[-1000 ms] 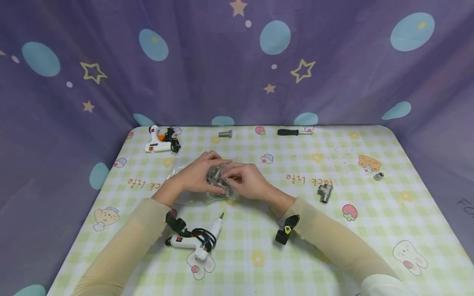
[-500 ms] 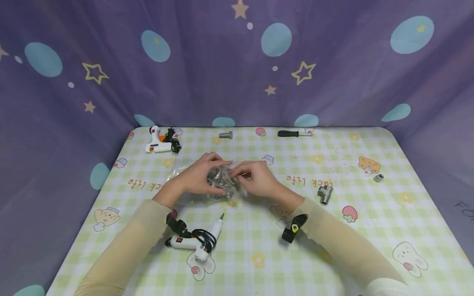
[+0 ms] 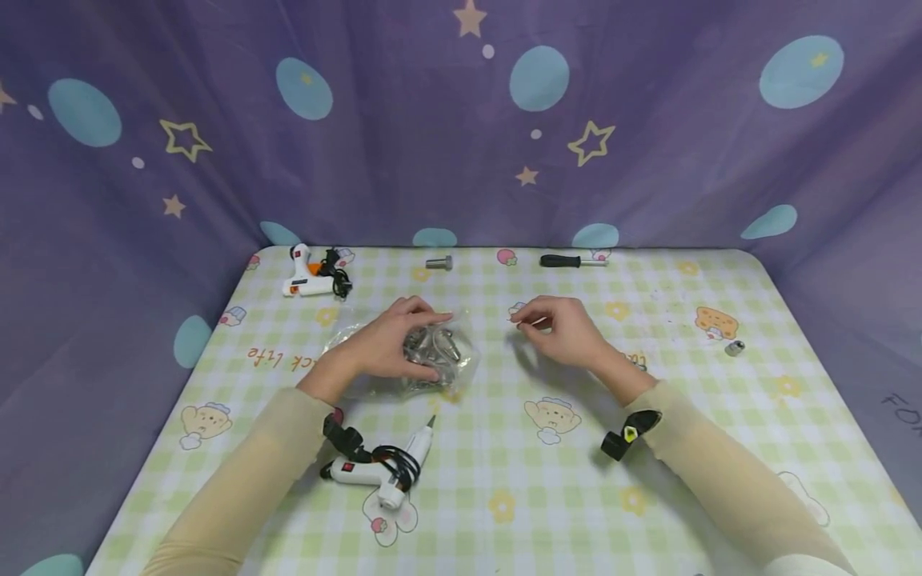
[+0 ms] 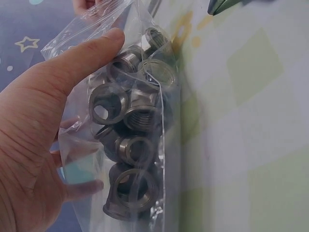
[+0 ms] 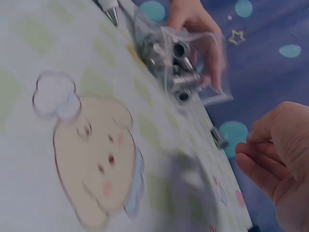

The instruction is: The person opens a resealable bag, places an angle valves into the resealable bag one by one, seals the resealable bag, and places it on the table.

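Note:
My left hand (image 3: 385,344) grips a clear plastic bag (image 3: 468,364) on the table, its thumb on the near side and fingers beyond. Several shiny metal threaded pipe fittings (image 4: 137,116) crowd inside the bag, their round openings showing in the left wrist view. To the right of the bag, my right hand (image 3: 565,332) hovers with loosely curled fingers, thumb and forefinger tips close together. Nothing shows between those tips. Apart from the bag's edge, the right hand is nearest to the printed cloth below it. A metal tee fitting (image 3: 638,362) is mostly hidden behind the right wrist.
A white glue gun (image 3: 360,474) with a coiled black cord lies by the left forearm; another glue gun (image 3: 313,284) lies at the back left. Along the back edge are a bolt (image 3: 438,263) and a black-handled screwdriver (image 3: 562,261). A small metal fitting (image 3: 735,348) sits far right.
My right hand has let go of the bag's right edge and moved right, clear of it, now covering most of the tee fitting. The left hand has stayed on the bag.

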`<state>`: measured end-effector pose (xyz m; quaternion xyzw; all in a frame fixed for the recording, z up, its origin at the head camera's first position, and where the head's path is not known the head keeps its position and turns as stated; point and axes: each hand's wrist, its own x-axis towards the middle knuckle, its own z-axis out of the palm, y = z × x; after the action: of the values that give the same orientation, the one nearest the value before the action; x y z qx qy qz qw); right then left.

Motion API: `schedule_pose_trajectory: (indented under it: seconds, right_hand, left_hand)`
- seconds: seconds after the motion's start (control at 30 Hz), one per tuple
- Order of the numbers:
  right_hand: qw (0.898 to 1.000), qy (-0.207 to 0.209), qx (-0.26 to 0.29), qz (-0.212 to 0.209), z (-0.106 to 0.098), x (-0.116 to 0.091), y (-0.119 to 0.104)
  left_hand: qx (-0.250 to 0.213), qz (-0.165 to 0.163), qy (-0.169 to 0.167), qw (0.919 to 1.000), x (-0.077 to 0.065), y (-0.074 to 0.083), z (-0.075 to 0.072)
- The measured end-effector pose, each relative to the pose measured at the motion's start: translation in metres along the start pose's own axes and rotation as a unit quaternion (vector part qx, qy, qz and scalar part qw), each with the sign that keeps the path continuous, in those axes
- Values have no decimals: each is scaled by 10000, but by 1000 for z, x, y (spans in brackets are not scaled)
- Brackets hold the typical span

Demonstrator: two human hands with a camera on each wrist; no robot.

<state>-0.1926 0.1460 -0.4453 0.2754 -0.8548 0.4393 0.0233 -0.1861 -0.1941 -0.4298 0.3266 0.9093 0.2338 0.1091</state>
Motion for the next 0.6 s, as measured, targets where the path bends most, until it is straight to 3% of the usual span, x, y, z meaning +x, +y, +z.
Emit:
schedule_pose_trajectory:
  seconds: [0.6]
  right_hand:
    - [9946,150,-1007,221,-65,-45,29]
  left_hand:
    - [-72,12,5,10000,-2,0,1]
